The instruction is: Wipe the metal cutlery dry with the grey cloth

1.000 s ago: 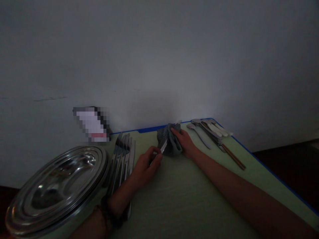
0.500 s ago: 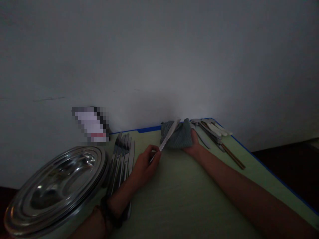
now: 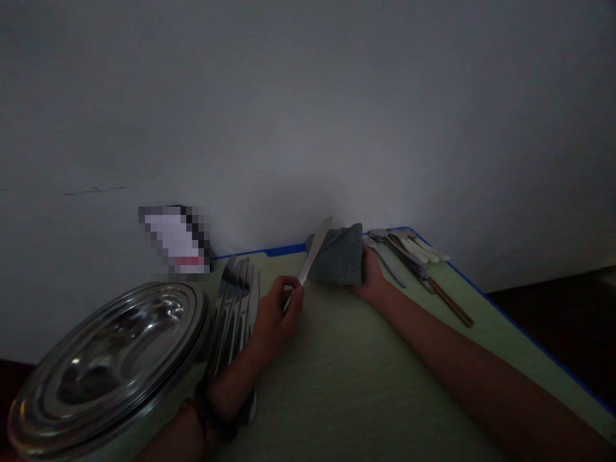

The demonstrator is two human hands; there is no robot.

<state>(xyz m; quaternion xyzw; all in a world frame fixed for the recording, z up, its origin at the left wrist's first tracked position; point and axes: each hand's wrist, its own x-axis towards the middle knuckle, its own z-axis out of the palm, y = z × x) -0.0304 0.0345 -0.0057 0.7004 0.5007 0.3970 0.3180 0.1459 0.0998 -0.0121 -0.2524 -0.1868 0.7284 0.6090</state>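
My left hand [image 3: 275, 316] is closed round the handle of a table knife [image 3: 314, 252], whose blade points up and away towards the wall. My right hand [image 3: 371, 277] grips a grey cloth [image 3: 339, 258] just right of the blade; the cloth hangs beside the blade's tip. Both hands are above the pale green table [image 3: 351, 372] near its far edge.
A row of steel knives [image 3: 234, 308] lies left of my left hand. A stack of shiny oval steel plates [image 3: 106, 359] sits at the near left. Mixed cutlery [image 3: 409, 256] lies at the far right corner. A white wall stands behind.
The cloth was wrapped round the blade and has slid off its tip to the right. The knife has tilted more upright in my left hand.
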